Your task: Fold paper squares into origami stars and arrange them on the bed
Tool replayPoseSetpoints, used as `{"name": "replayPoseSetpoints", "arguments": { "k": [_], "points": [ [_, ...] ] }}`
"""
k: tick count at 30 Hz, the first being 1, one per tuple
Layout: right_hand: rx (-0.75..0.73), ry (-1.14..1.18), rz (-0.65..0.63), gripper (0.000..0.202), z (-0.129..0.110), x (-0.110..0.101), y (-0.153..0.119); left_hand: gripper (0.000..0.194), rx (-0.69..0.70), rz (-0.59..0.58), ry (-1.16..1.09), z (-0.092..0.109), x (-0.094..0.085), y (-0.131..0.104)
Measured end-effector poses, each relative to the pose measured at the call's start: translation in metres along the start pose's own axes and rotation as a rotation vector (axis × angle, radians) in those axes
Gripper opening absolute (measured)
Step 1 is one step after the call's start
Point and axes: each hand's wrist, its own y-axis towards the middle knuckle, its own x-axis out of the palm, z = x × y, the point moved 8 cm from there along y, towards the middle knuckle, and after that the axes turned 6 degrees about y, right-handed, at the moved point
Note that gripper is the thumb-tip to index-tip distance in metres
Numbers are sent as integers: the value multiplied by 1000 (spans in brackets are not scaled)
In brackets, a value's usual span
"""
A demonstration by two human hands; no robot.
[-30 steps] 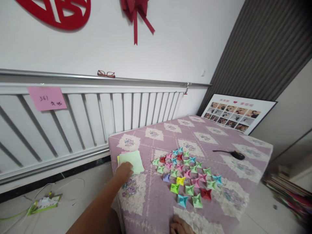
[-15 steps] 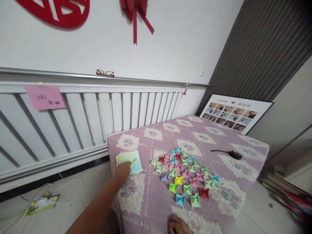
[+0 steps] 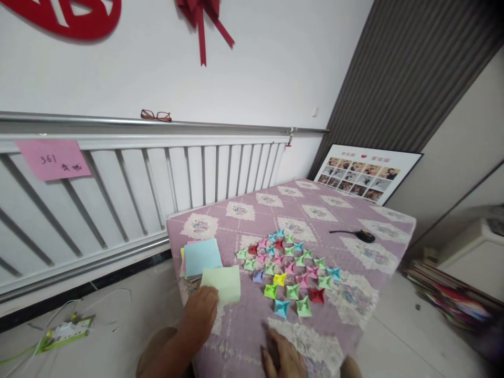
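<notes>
My left hand [image 3: 203,307] is closed on the edge of a pale green sheet of paper [image 3: 225,283], held over the near left part of the table. Just behind it lies a stack of coloured square paper [image 3: 203,257] with a light blue sheet on top. My right hand [image 3: 285,354] is low at the table's near side, fingers apart, with nothing visible in it. Between the hands and the far side stand several small folded paper pieces [image 3: 292,292] in green, pink, red, blue and yellow, set out in rows.
A floral purple tablecloth [image 3: 252,331] covers the table. A black object with a thin handle [image 3: 365,236] lies at its right. The white radiator [image 3: 214,173] runs behind, with glasses [image 3: 156,115] on the pipe above. A photo board [image 3: 366,173] leans at the far right; a power strip [image 3: 66,333] lies on the floor.
My left hand has lifted the pale green sheet off the stack and brought it nearer and to the right, uncovering the blue sheet. My right hand has come further into view.
</notes>
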Motion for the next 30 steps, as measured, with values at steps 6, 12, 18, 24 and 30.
{"name": "replayPoseSetpoints", "arguments": {
  "k": [6, 12, 18, 24, 30],
  "points": [
    [38, 44, -46, 48, -27, -11, 0, 29, 63, -220, -64, 48, 58, -72],
    [-57, 203, -207, 51, -47, -12, -2, 29, 133, -198, -102, 79, 70, -94],
    [-12, 253, -250, 38, -44, -10, 0, 27, 160, -125, -241, 81, 47, -100],
    [23, 256, -300, 31, -46, -10, 2, 65, -137, -205, -333, 27, 51, -99],
    [-4, 275, -272, 22, -47, -13, 2, 69, -215, -231, -455, 13, 66, -91]
  ]
}}
